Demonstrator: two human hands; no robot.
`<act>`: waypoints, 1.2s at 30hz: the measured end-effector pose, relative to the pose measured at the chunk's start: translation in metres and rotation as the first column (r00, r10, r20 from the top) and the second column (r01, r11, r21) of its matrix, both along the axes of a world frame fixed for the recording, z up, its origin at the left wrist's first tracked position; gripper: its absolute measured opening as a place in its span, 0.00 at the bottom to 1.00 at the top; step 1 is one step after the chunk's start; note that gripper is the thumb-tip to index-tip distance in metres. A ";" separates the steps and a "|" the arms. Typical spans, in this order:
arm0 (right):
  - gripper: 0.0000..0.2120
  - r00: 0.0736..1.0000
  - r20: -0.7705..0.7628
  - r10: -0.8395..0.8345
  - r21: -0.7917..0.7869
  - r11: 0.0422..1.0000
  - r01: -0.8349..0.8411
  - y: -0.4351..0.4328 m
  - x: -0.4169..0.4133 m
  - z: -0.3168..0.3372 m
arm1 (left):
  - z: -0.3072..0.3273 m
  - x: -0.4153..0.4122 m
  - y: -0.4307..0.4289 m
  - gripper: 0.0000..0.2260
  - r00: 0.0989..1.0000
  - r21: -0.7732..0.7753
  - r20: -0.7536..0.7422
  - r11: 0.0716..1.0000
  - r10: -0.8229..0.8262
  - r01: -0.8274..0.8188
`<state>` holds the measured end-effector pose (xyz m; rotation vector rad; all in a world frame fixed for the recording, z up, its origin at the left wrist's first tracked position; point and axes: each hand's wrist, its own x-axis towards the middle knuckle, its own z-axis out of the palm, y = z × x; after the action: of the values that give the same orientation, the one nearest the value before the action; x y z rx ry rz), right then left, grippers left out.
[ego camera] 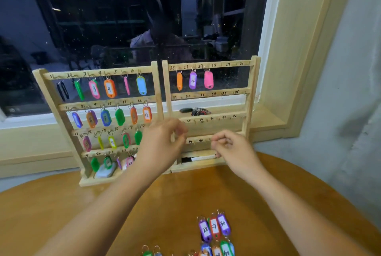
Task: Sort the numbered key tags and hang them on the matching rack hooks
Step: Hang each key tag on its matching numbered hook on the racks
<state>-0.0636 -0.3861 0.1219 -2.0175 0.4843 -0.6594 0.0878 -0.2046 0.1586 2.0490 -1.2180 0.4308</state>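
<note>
Two wooden key racks stand at the table's far edge, the left rack and the right rack, with numbers written on their rails. Coloured tags fill most of the left rack's hooks. On the right rack's top rail hang an orange tag, a purple tag and a pink tag. My left hand and my right hand hover in front of the racks' lower rails, fingers loosely curled, nothing visible in them. Loose tags 28, 29 and 30 lie on the near table.
Several more loose tags lie at the table's near edge, among them a green one. A marker rests in the right rack's base tray. A bunch of keys lies on the window sill behind the rack. The round wooden table meets the wall.
</note>
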 end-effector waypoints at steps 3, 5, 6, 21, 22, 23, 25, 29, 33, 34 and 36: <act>0.06 0.998 -0.047 0.050 0.043 0.998 -0.048 0.009 -0.014 -0.027 | -0.044 -0.006 0.015 0.03 0.991 0.100 -0.134 0.995 0.000 0.014; 0.06 0.995 -0.069 0.075 0.046 0.996 -0.072 0.016 -0.023 -0.042 | -0.069 -0.012 0.024 0.03 0.976 0.157 -0.217 0.987 0.002 0.033; 0.06 0.992 -0.089 0.090 0.028 0.996 -0.088 0.020 -0.026 -0.048 | -0.080 -0.015 0.028 0.03 0.969 0.174 -0.246 0.984 -0.003 0.048; 0.07 0.876 -0.461 0.142 -0.325 0.891 -0.316 0.050 -0.048 -0.105 | -0.132 -0.063 0.037 0.12 0.875 0.424 -0.483 0.879 0.016 0.218; 0.07 0.877 -0.459 0.143 -0.329 0.889 -0.318 0.051 -0.048 -0.106 | -0.134 -0.065 0.037 0.12 0.876 0.426 -0.482 0.877 0.010 0.224; 0.08 0.879 -0.454 0.146 -0.327 0.890 -0.317 0.051 -0.048 -0.107 | -0.135 -0.066 0.036 0.13 0.879 0.430 -0.476 0.874 0.009 0.224; 0.07 0.885 -0.441 0.151 -0.319 0.895 -0.312 0.052 -0.046 -0.108 | -0.136 -0.069 0.035 0.15 0.887 0.443 -0.461 0.870 0.014 0.217; 0.05 0.884 -0.442 0.153 -0.316 0.896 -0.313 0.053 -0.046 -0.110 | -0.137 -0.072 0.034 0.13 0.898 0.452 -0.439 0.869 0.019 0.202; 0.04 0.883 -0.447 0.145 -0.341 0.884 -0.318 0.054 -0.047 -0.111 | -0.136 -0.069 0.035 0.09 0.889 0.457 -0.456 0.867 0.038 0.197; 0.04 0.882 -0.449 0.142 -0.343 0.884 -0.317 0.054 -0.047 -0.111 | -0.136 -0.067 0.036 0.08 0.885 0.457 -0.463 0.867 0.041 0.199; 0.05 0.882 -0.452 0.134 -0.351 0.882 -0.314 0.055 -0.046 -0.111 | -0.136 -0.065 0.036 0.06 0.882 0.458 -0.469 0.866 0.043 0.202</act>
<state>-0.1097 -0.3310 0.0105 -2.5954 0.3557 -0.1815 0.0233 -0.1683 0.0223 2.3203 -1.1793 -0.4601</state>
